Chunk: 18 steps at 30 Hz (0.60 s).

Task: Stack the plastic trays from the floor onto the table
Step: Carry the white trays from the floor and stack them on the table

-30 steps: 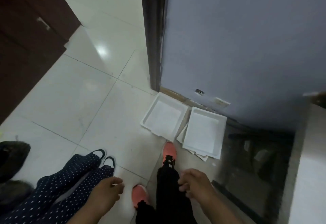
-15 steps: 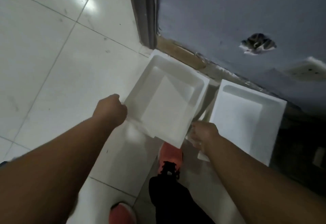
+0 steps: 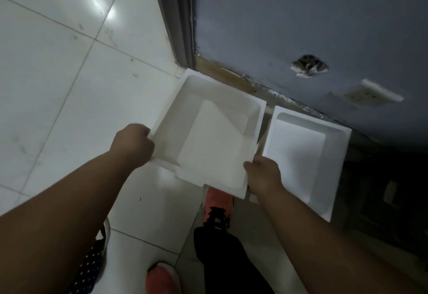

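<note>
Two white plastic trays lie on the tiled floor by the grey wall. My left hand [image 3: 133, 145] grips the left rim of the left tray [image 3: 208, 136], and my right hand [image 3: 264, 177] grips its near right corner. This tray is tilted, its near edge raised toward me. The right tray [image 3: 301, 157] lies flat beside it, partly over another white piece whose edge shows under its near corner.
My feet in orange-pink shoes [image 3: 217, 203] stand just below the held tray. Another person's dotted trouser leg and shoe [image 3: 97, 254] show at lower left. A dark door frame [image 3: 178, 27] meets the wall [image 3: 301, 15] behind the trays. Dark furniture [image 3: 382, 201] sits at right.
I bent down and both hands reached from my sides to the left tray and closed on its rim. The tray's near edge has lifted toward me.
</note>
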Tool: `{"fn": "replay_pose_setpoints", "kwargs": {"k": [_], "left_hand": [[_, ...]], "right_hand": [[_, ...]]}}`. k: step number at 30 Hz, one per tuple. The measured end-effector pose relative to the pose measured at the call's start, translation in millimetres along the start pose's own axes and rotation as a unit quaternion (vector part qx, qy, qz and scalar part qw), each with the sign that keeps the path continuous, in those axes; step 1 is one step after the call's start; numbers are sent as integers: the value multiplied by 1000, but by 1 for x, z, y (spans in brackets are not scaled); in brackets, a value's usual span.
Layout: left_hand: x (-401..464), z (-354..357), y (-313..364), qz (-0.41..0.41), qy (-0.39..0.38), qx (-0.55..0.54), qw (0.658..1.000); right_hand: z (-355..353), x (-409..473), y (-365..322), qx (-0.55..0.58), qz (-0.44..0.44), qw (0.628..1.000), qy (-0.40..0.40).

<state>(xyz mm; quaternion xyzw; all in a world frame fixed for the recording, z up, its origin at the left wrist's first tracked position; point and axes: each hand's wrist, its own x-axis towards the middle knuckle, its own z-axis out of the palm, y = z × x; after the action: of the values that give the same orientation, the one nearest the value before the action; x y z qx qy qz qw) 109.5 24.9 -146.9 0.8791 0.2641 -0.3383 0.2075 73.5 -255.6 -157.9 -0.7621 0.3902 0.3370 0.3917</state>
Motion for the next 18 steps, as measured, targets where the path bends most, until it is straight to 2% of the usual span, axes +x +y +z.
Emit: {"fn": "replay_pose_setpoints", "kwargs": {"k": [8,12,18], "left_hand": [[-159,-100,-18,21,-6,-58,998],[-259,-164,-17,63,27,-126,990],[-409,-243,-20,126,17,-265,956]], "right_hand": [[-72,-174,-27,49,-22,998,21],[-128,-281,-52,24,-90,994,58],[-218,-450,-69,6,-224,970,99]]}}
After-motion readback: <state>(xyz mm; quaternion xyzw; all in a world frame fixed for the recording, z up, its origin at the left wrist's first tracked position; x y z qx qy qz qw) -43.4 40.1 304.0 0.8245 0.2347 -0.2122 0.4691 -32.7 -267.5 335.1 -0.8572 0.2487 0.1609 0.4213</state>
